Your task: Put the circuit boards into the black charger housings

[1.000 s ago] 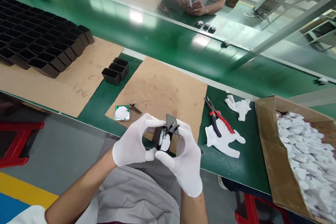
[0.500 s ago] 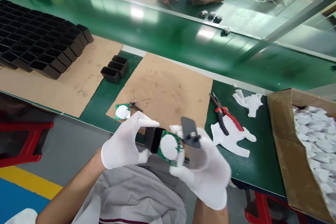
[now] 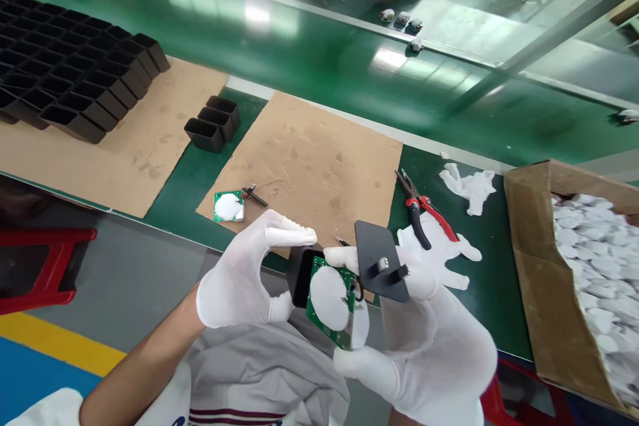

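While a black case (image 3: 299, 273) is gripped by the left hand (image 3: 244, 279) | a green board (image 3: 332, 299) and black plate (image 3: 382, 269) are grasped by the right hand (image 3: 424, 339) | pliers (image 3: 422, 213) lie on the desk (image 3: 479, 279).

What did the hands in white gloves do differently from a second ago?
The right hand pulled the green circuit board with its white round pad and the black flat plug plate out of the black plastic housing, off to the right. The left hand kept holding the housing. The red-handled pliers and the brown cardboard sheet stayed put.
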`<state>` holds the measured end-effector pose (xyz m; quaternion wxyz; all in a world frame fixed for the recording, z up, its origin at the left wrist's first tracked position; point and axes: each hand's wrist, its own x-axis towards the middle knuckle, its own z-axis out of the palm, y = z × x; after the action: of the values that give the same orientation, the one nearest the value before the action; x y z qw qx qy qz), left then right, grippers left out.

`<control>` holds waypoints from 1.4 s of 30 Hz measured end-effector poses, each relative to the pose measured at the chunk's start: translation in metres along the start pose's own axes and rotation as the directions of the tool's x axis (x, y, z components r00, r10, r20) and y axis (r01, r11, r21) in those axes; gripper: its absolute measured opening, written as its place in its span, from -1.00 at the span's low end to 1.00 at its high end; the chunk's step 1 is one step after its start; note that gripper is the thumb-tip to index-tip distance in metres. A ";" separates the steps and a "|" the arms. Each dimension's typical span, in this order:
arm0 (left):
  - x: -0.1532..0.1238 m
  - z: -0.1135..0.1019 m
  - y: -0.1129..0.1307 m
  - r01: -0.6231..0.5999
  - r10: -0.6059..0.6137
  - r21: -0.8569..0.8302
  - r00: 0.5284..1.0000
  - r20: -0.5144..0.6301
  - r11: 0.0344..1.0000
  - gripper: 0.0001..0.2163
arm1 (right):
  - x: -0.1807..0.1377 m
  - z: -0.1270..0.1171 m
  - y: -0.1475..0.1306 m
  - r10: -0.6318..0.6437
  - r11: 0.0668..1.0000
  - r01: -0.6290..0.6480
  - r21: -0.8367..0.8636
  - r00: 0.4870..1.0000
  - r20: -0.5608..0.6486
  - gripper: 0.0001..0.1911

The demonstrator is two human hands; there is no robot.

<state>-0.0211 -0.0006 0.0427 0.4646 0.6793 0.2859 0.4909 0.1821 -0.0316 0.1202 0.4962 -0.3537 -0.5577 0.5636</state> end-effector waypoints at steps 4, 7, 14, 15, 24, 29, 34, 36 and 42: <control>-0.001 0.000 0.001 -0.001 0.001 0.000 1.000 0.013 1.000 -0.27 | -0.001 -0.001 -0.001 -0.042 0.981 0.030 -0.190 0.998 -0.057 -0.41; -0.001 0.000 0.001 0.007 -0.007 0.001 1.000 0.018 1.000 -0.26 | -0.005 -0.003 0.001 -0.072 0.938 0.050 -0.342 0.996 -0.050 -0.34; 0.000 -0.002 0.002 -0.009 0.009 0.000 1.000 0.014 1.000 -0.28 | -0.002 -0.007 0.003 -0.098 0.893 0.115 -0.435 0.993 0.063 -0.32; 0.000 -0.003 0.002 -0.011 0.011 -0.001 1.000 0.018 1.000 -0.27 | -0.002 -0.007 0.003 -0.101 0.887 0.119 -0.447 0.993 0.064 -0.33; -0.001 -0.003 -0.001 -0.007 0.008 -0.053 1.000 0.015 0.999 -0.22 | 0.002 -0.003 0.002 -0.125 0.859 0.145 -0.491 0.989 0.074 -0.36; -0.002 -0.003 -0.002 -0.011 0.012 -0.078 1.000 0.010 0.997 -0.20 | 0.005 -0.003 0.001 -0.137 0.838 0.166 -0.520 0.986 0.094 -0.40; -0.001 -0.004 -0.002 -0.004 0.004 -0.077 1.000 0.008 0.997 -0.22 | 0.005 -0.004 0.001 -0.124 0.841 0.168 -0.514 0.985 0.118 -0.41; -0.001 -0.004 -0.003 -0.009 0.010 -0.080 1.000 0.010 0.997 -0.23 | 0.005 -0.004 0.002 -0.130 0.832 0.178 -0.525 0.983 0.128 -0.39; -0.002 -0.003 -0.003 -0.030 0.031 -0.062 1.000 0.007 0.998 -0.25 | 0.007 -0.003 0.001 -0.116 0.844 0.166 -0.511 0.985 0.127 -0.45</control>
<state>-0.0240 0.0001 0.0393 0.4789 0.6708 0.2584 0.5040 0.1827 -0.0242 0.1201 0.3964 -0.4063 -0.7356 0.3697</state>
